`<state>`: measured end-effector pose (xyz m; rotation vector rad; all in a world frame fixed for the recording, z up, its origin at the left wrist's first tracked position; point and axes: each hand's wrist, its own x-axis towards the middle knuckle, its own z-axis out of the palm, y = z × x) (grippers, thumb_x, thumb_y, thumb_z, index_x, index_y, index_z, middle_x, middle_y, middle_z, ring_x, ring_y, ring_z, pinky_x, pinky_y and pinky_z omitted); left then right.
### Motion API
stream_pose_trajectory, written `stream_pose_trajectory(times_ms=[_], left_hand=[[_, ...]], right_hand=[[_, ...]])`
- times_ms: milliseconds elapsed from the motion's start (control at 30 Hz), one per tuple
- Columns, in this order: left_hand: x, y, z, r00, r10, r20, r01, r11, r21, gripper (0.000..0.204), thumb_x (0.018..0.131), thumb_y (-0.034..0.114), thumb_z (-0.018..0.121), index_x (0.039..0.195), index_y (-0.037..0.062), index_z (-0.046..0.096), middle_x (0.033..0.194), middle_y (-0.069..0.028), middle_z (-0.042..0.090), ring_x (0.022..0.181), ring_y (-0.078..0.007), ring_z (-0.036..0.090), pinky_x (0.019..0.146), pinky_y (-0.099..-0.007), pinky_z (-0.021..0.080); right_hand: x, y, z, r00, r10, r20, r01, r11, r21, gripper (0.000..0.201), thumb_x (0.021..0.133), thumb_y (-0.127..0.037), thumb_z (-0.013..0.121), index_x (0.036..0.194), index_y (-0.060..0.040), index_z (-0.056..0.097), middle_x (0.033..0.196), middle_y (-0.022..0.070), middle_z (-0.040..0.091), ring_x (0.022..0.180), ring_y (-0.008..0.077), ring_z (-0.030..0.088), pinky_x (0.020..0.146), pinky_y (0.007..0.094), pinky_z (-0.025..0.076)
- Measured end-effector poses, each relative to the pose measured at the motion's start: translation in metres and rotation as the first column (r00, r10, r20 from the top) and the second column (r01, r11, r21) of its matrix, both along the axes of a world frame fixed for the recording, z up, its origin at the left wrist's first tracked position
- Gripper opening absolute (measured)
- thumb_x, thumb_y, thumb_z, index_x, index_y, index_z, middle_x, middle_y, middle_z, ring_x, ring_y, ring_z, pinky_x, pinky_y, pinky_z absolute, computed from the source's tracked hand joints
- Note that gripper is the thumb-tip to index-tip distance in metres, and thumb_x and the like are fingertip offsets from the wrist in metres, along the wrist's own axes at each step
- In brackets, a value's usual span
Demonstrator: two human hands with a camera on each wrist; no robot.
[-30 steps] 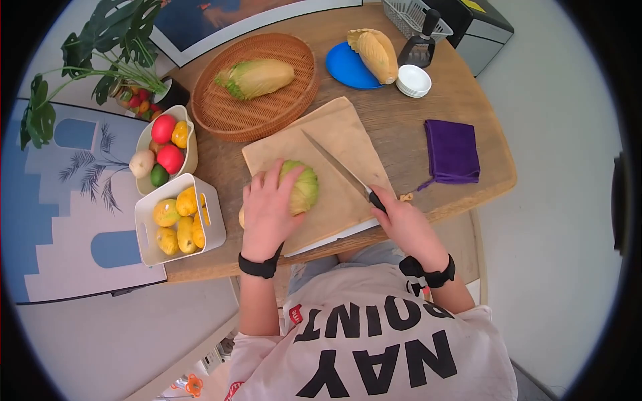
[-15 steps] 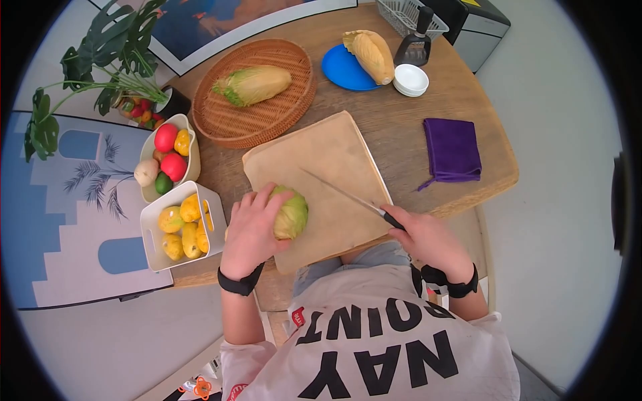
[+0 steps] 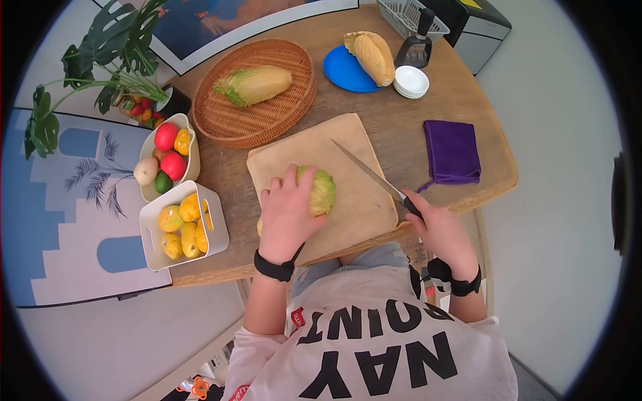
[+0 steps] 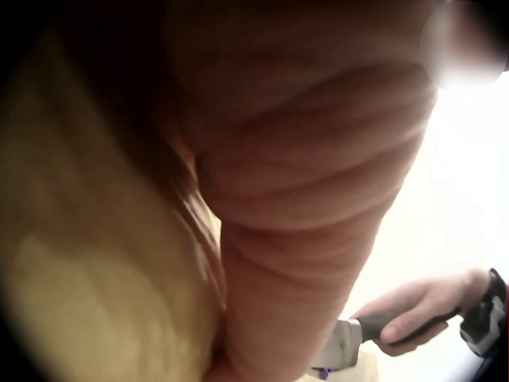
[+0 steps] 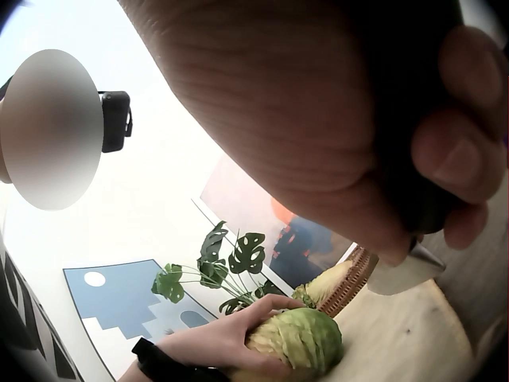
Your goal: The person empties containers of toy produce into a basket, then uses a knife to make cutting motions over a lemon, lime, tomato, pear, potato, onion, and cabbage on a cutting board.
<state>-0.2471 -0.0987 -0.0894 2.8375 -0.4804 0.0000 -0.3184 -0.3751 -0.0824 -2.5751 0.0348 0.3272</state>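
My left hand (image 3: 289, 217) lies over a napa cabbage (image 3: 324, 192) on the wooden cutting board (image 3: 358, 207), its fingers and thumb gripping it. The green leafy end points right; the hand hides most of the rest. Close up in the left wrist view, the pale cabbage (image 4: 103, 263) sits against a finger. My right hand (image 3: 447, 237) holds a knife (image 3: 368, 169) by its black handle. The blade slants toward the far left over the board's right part, apart from the cabbage. The right wrist view shows the cabbage's leafy end (image 5: 306, 338) under the left hand.
Behind the board is a wicker tray (image 3: 304, 110) with another napa cabbage (image 3: 257, 85). A third lies on a blue plate (image 3: 342, 72) beside white bowls (image 3: 411, 81). Right of the board rests a purple cloth (image 3: 452, 152). Two bins (image 3: 218, 230) of produce stand at left.
My left hand and the cabbage shifted left and nearer the body, then back to the right. The knife has swung right and farther from the body with my right hand. The board has shifted slightly.
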Motion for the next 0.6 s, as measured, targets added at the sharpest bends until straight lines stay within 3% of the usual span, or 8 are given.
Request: stream_pose_trajectory(times_ms=[200, 333, 400, 500, 600], left_hand=[[0.0, -0.005, 0.003, 0.999, 0.053, 0.004, -0.053, 0.999, 0.011, 0.081, 0.063, 0.019, 0.083, 0.138, 0.0199, 0.054, 0.14, -0.0128, 0.055, 0.113, -0.0383, 0.059, 0.092, -0.0501, 0.048], [0.006, -0.007, -0.005, 0.986, 0.04, 0.159, -0.03, 0.998, -0.064, 0.078, 0.065, 0.02, 0.084, 0.138, 0.0166, 0.054, 0.141, -0.0133, 0.054, 0.118, -0.0375, 0.056, 0.097, -0.05, 0.046], [0.011, -0.006, -0.019, 0.97, 0.001, 0.243, 0.02, 0.996, -0.084, 0.075, 0.067, 0.019, 0.085, 0.136, 0.0142, 0.055, 0.142, -0.0135, 0.054, 0.122, -0.037, 0.054, 0.1, -0.0492, 0.045], [0.008, -0.007, -0.015, 0.953, -0.024, 0.3, 0.102, 0.964, -0.244, 0.062, 0.069, 0.017, 0.085, 0.126, 0.0104, 0.062, 0.135, -0.013, 0.057, 0.12, -0.0348, 0.052, 0.101, -0.0471, 0.043], [0.007, 0.001, -0.023, 0.953, 0.048, 0.298, 0.065, 0.931, -0.359, 0.045, 0.072, 0.016, 0.083, 0.114, 0.0089, 0.068, 0.125, -0.0124, 0.058, 0.11, -0.0332, 0.053, 0.096, -0.0461, 0.043]], right_hand=[[-0.001, 0.005, -0.002, 0.995, 0.014, 0.096, -0.016, 1.0, 0.019, 0.046, 0.098, -0.02, 0.063, 0.142, -0.015, 0.052, 0.093, 0.0213, 0.071, 0.086, 0.0429, 0.068, 0.071, 0.0526, 0.053], [0.005, 0.024, -0.01, 0.989, -0.021, 0.147, -0.003, 0.987, 0.162, 0.046, 0.098, -0.019, 0.062, 0.142, -0.0141, 0.051, 0.093, 0.022, 0.071, 0.086, 0.0433, 0.068, 0.071, 0.0528, 0.054], [0.008, 0.032, -0.028, 0.988, 0.038, 0.147, -0.059, 0.988, 0.142, 0.046, 0.098, -0.018, 0.062, 0.142, -0.0132, 0.05, 0.094, 0.0225, 0.071, 0.087, 0.0435, 0.068, 0.072, 0.0528, 0.054], [0.009, 0.039, -0.035, 0.99, 0.069, 0.121, -0.085, 0.987, 0.133, 0.045, 0.099, -0.018, 0.061, 0.143, -0.0121, 0.049, 0.096, 0.0232, 0.071, 0.088, 0.0437, 0.068, 0.072, 0.0531, 0.054], [0.011, 0.045, -0.03, 0.989, 0.039, 0.141, -0.061, 0.985, 0.16, 0.046, 0.1, -0.018, 0.06, 0.143, -0.012, 0.048, 0.096, 0.0235, 0.071, 0.088, 0.0439, 0.068, 0.072, 0.0535, 0.054]])
